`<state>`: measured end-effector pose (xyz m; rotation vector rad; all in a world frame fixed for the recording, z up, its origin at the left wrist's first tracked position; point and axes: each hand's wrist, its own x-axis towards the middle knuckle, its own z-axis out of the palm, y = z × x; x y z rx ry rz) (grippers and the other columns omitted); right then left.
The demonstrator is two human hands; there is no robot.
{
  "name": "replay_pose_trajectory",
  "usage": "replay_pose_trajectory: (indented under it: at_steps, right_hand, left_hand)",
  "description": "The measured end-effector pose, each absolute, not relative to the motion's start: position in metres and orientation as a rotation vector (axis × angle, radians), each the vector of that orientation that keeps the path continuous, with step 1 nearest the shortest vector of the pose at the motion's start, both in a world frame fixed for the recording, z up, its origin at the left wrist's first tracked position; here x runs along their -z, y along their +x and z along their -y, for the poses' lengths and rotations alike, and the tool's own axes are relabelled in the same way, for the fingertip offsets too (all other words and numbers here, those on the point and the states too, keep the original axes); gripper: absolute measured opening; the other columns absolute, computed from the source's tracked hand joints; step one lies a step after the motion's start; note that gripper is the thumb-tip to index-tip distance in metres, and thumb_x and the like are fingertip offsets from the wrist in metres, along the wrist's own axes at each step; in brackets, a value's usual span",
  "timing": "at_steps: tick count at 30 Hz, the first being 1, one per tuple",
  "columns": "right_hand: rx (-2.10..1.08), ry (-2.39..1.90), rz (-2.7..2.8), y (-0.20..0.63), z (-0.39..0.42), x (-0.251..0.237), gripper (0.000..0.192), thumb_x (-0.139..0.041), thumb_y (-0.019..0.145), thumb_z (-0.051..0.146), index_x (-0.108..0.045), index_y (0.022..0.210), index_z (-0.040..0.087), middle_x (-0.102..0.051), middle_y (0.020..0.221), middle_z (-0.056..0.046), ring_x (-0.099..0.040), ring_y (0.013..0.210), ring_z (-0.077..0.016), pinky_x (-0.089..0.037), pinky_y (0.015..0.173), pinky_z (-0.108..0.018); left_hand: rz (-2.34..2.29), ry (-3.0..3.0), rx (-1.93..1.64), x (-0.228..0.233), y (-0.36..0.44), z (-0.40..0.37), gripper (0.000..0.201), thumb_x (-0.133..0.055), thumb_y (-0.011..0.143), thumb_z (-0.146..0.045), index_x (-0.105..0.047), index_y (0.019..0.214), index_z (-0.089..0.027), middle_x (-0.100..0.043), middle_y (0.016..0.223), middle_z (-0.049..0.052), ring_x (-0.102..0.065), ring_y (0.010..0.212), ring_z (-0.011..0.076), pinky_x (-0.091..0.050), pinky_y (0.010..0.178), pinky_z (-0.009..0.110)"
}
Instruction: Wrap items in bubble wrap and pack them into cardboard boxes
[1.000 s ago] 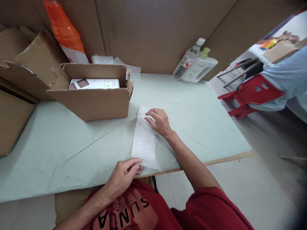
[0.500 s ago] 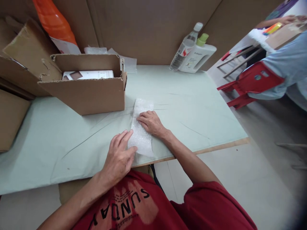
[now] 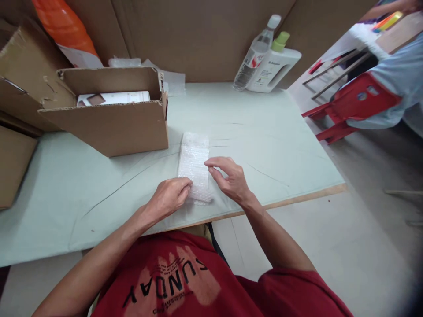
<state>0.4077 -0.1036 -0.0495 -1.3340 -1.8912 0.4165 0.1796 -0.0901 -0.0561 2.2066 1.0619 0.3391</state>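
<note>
Comparing this moment with one second ago, the bubble wrap sheet (image 3: 194, 167) is now clearly shorter: before it lay as a long strip that reached to the near edge of the table (image 3: 264, 132), and now its near end is turned over onto itself, so it is a doubled packet that lies flat on the pale green surface, at about 5 o'clock from the open cardboard box (image 3: 109, 114) and just beside it. The left hand (image 3: 169, 197) comes from 7 o'clock and its curled fingers press and pinch the near left corner of the packet; half a second ago this hand lay flat and open over the wrap. The right hand (image 3: 231, 178), at 3 o'clock of the packet, has lifted a little from the wrap; its fingers are half open and bent, the fingertips only touch the right edge, and it grips nothing. I judge that a first fold is finished and the hands are now setting the layers. Inside the box a white flat carton (image 3: 114, 97) shows. At 12 to 1 o'clock, against the cardboard wall, stand a clear water bottle (image 3: 256, 55) and a white jug with a green cap (image 3: 274, 68). At 2 o'clock another person in light blue sits on a red chair (image 3: 350, 105).
</note>
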Motion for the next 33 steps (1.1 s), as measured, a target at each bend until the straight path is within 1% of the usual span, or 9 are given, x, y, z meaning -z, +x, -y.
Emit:
replay_pose_trajectory:
  at_steps: [5, 11, 14, 17, 22, 27, 29, 31, 33]
  right_hand:
    - [-0.325, -1.248, 2.063, 0.399, 0.151, 0.055, 0.019, -0.057, 0.095, 0.020, -0.072, 0.107, 0.025, -0.077, 0.098, -0.006, -0.068, 0.087, -0.0217, -0.045, 0.082, -0.040]
    - [-0.216, -1.307, 2.451, 0.389, 0.171, 0.078, 0.024, -0.059, 0.096, 0.023, -0.066, 0.118, 0.019, -0.071, 0.120, -0.012, -0.060, 0.104, -0.0279, -0.040, 0.085, -0.043]
    - [-0.126, -1.289, 2.444, 0.385, 0.166, 0.084, 0.023, -0.051, 0.098, 0.013, -0.067, 0.114, 0.018, -0.072, 0.113, -0.012, -0.059, 0.098, -0.0254, -0.039, 0.082, -0.041]
    - [-0.088, -1.286, 2.426, 0.384, 0.159, 0.087, 0.021, -0.049, 0.097, 0.012, -0.068, 0.103, 0.018, -0.074, 0.102, -0.010, -0.059, 0.086, -0.0233, -0.037, 0.077, -0.039]
    - [-0.370, -1.363, 2.341, 0.389, 0.140, 0.086, 0.017, -0.052, 0.093, 0.011, -0.067, 0.095, 0.018, -0.074, 0.092, -0.007, -0.061, 0.083, -0.0220, -0.038, 0.080, -0.038]
    - [-0.604, -1.419, 2.378, 0.394, 0.129, 0.075, 0.017, -0.053, 0.090, 0.009, -0.068, 0.094, 0.018, -0.074, 0.089, -0.004, -0.064, 0.084, -0.0199, -0.038, 0.083, -0.035]
    - [-0.544, -1.375, 2.484, 0.393, 0.133, 0.069, 0.012, -0.060, 0.090, 0.015, -0.068, 0.099, 0.017, -0.074, 0.095, -0.006, -0.063, 0.089, -0.0219, -0.038, 0.084, -0.036]
    - [-0.386, -1.327, 2.598, 0.390, 0.142, 0.066, 0.017, -0.067, 0.088, 0.022, -0.067, 0.104, 0.015, -0.072, 0.103, -0.009, -0.060, 0.093, -0.0247, -0.037, 0.084, -0.038]
    - [-0.179, -1.318, 2.638, 0.385, 0.150, 0.069, 0.017, -0.066, 0.090, 0.022, -0.067, 0.105, 0.013, -0.070, 0.104, -0.012, -0.057, 0.091, -0.0250, -0.036, 0.082, -0.039]
  left_hand:
    - [-1.170, 2.275, -0.407, 0.071, 0.188, 0.083, 0.025, -0.047, 0.092, -0.016, -0.071, 0.098, -0.021, -0.072, 0.093, 0.006, -0.065, 0.087, 0.0196, -0.049, 0.078, 0.029]
    - [-1.273, 2.368, -0.432, 0.078, 0.192, 0.091, 0.026, -0.051, 0.092, -0.014, -0.068, 0.111, -0.020, -0.069, 0.101, 0.009, -0.063, 0.097, 0.0233, -0.052, 0.084, 0.034]
    - [-1.236, 2.444, -0.619, 0.077, 0.185, 0.095, 0.031, -0.050, 0.092, -0.011, -0.067, 0.117, -0.018, -0.067, 0.117, 0.012, -0.061, 0.108, 0.0256, -0.050, 0.093, 0.039]
    - [-0.971, 2.374, -0.778, 0.075, 0.168, 0.101, 0.034, -0.051, 0.089, -0.011, -0.065, 0.120, -0.017, -0.067, 0.124, 0.012, -0.058, 0.119, 0.0260, -0.046, 0.103, 0.043]
    - [-0.780, 2.377, -0.536, 0.075, 0.143, 0.112, 0.070, -0.053, 0.072, -0.006, -0.050, 0.142, -0.015, -0.061, 0.139, 0.013, -0.048, 0.137, 0.0298, -0.038, 0.114, 0.049]
    - [-0.727, 2.547, -0.436, 0.082, 0.142, 0.109, 0.069, -0.049, 0.077, 0.000, -0.047, 0.144, -0.015, -0.062, 0.139, 0.013, -0.049, 0.135, 0.0294, -0.041, 0.112, 0.048]
    - [-0.699, 2.597, -0.436, 0.084, 0.142, 0.106, 0.066, -0.049, 0.079, 0.000, -0.048, 0.143, -0.014, -0.063, 0.136, 0.013, -0.051, 0.133, 0.0298, -0.043, 0.110, 0.048]
    - [-0.681, 2.620, -0.454, 0.085, 0.142, 0.104, 0.064, -0.049, 0.080, 0.000, -0.048, 0.142, -0.013, -0.064, 0.135, 0.013, -0.052, 0.131, 0.0298, -0.043, 0.108, 0.047]
    - [-0.687, 2.610, -0.480, 0.085, 0.141, 0.103, 0.063, -0.049, 0.080, -0.001, -0.047, 0.142, -0.013, -0.064, 0.135, 0.013, -0.053, 0.131, 0.0293, -0.043, 0.108, 0.047]
